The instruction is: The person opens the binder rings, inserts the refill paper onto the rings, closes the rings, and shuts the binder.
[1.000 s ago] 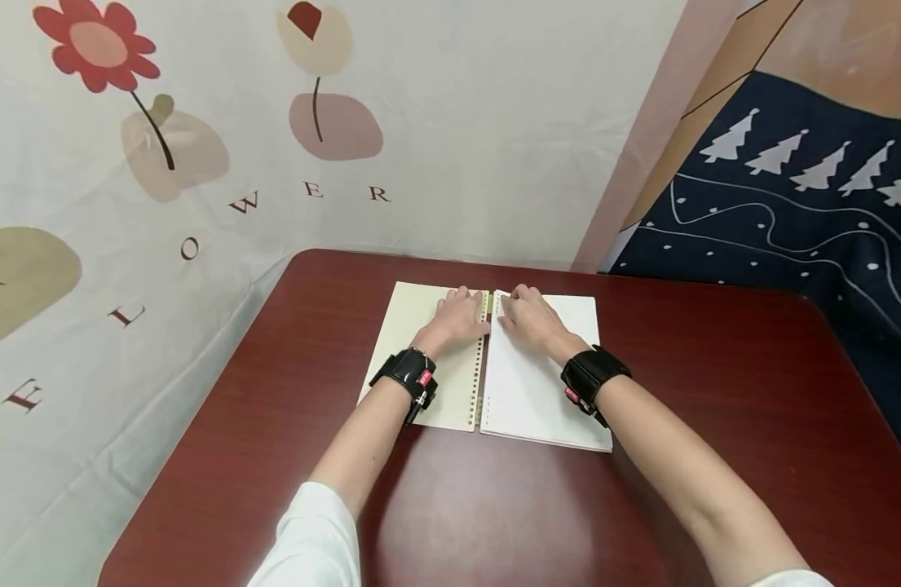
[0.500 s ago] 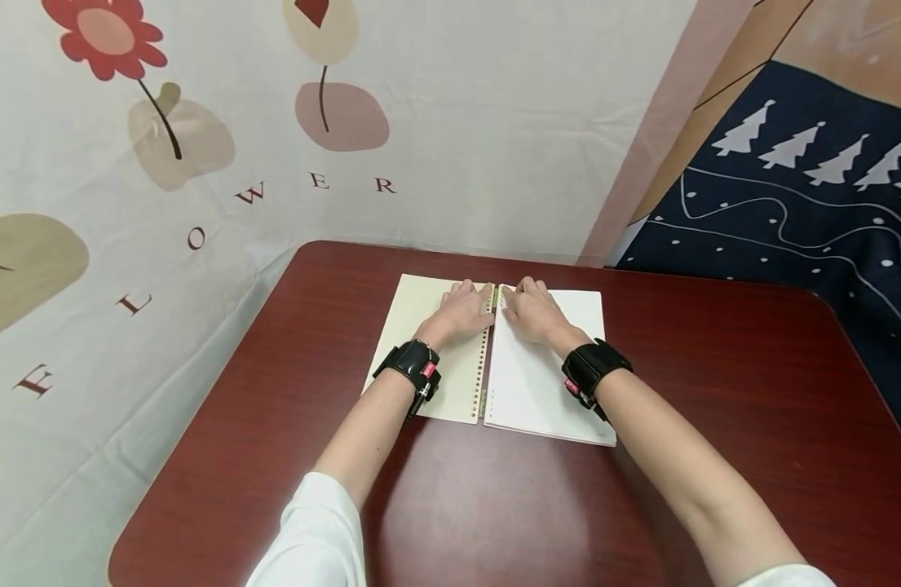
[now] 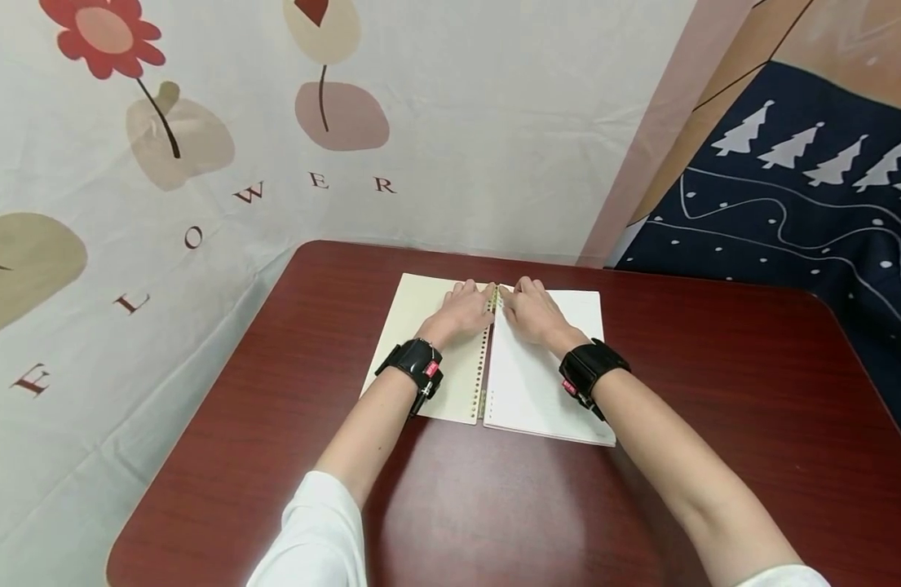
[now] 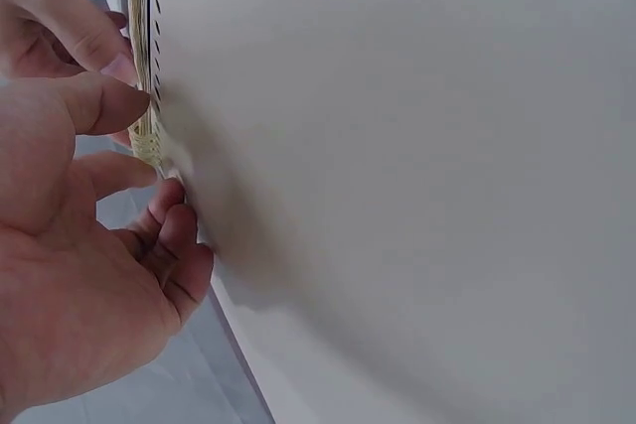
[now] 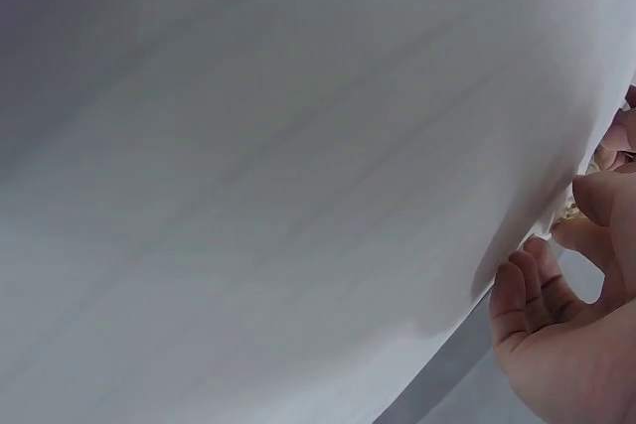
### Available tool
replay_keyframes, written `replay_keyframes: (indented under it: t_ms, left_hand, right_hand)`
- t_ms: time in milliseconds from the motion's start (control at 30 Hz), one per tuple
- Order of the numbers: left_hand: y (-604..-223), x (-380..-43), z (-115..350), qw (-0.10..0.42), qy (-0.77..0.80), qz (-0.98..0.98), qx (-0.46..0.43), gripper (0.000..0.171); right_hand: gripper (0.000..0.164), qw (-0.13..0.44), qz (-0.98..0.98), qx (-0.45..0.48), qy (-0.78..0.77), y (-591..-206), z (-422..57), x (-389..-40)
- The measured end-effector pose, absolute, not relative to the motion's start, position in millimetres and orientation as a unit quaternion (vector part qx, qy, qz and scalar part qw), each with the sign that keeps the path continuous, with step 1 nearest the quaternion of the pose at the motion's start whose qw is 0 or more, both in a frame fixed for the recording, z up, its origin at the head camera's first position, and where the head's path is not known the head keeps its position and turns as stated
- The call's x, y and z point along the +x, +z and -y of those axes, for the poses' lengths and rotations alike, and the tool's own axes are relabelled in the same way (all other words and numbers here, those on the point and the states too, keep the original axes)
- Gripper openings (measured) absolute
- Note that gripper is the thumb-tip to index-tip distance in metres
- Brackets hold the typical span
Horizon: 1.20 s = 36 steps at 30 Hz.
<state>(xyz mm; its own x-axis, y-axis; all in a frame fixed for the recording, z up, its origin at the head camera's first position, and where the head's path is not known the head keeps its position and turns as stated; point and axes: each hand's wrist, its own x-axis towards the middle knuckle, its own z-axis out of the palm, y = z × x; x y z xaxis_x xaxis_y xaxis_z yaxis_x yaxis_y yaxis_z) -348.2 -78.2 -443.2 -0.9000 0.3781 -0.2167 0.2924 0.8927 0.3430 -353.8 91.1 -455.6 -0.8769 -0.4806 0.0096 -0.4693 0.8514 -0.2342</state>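
An open loose-leaf notebook lies on the table, with a cream punched sheet or cover (image 3: 409,314) on the left and a stack of white pages (image 3: 549,399) on the right. Yellowish binder rings (image 4: 146,144) show at the top of the spine. My left hand (image 3: 462,314) grips there from the left side, its thumb and forefinger bent close about the rings in the left wrist view. From the right, my right hand (image 3: 532,314) pinches the top inner edge of the white pages beside the spine. Both hands nearly meet; their fingertips partly hide the rings.
The notebook rests on a reddish-brown table (image 3: 274,408) with rounded corners. Behind it hangs a pale cloth (image 3: 494,163) printed with flowers and letters. A dark blue cloth (image 3: 788,220) with white trees hangs at the right. Black bands (image 3: 413,367) circle both wrists.
The head view has shifted a little, so the notebook and table appear slightly higher. Both hands stay at the top of the spine, with only slight finger movement.
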Motion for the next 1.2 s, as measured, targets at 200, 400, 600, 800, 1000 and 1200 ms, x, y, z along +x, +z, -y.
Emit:
replay_keyframes:
  t_ms: [200,400,600,800,1000,1200]
  left_hand:
    - [-437,-348,79,0.135,0.149,-0.964,0.175,0.064]
    - [-432,-347,79,0.134,0.157,-0.963,0.174,0.064]
    - [-429,-342,80,0.133,0.166,-0.958,0.190,0.065]
    - [-428,-334,90,0.139,0.162,-0.953,0.216,0.060]
    - [-437,-327,90,0.145,0.168,-0.949,0.225,0.059]
    - [-440,-324,91,0.136,0.162,-0.950,0.232,0.060]
  right_hand:
    - [0.045,0.016,-0.961,-0.253,-0.107,-449,-89,-355]
    - [0.047,0.020,-0.963,-0.246,-0.108,-443,-89,-353]
    - [0.049,0.028,-0.962,-0.251,-0.106,-441,-93,-347]
    - [0.043,0.044,-0.954,-0.268,-0.124,-440,-95,-339]
    - [0.040,0.042,-0.955,-0.264,-0.129,-449,-96,-331]
    - [0.041,0.034,-0.957,-0.262,-0.118,-452,-94,-327]
